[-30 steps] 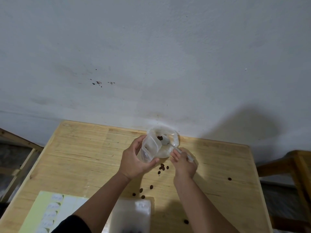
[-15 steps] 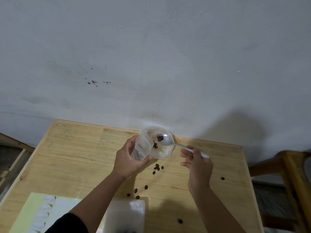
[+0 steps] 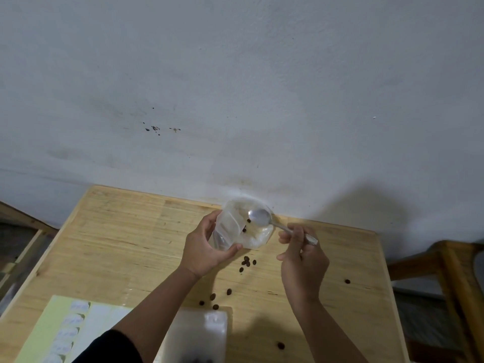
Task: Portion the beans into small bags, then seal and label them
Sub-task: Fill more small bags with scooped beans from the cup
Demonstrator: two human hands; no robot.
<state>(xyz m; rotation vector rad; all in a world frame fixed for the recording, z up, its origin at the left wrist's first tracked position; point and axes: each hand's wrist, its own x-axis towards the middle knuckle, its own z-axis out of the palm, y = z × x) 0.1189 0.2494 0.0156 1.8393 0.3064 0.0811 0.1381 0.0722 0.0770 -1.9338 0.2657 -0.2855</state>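
Observation:
My left hand grips a small clear plastic bag held up over the far middle of the wooden table, its mouth turned toward me. A few dark beans show inside the bag. My right hand pinches the handle of a metal spoon, whose bowl is tipped at the bag's mouth and looks bare. Several loose beans lie scattered on the table below the bag.
A pale green label sheet with white stickers lies at the near left. A white container holding dark beans sits at the bottom edge. A wooden chair stands to the right, and a grey wall rises behind.
The spoon carried beans a moment ago and now its bowl looks bare; beans have dropped into the bag. My right hand has drawn back to the right.

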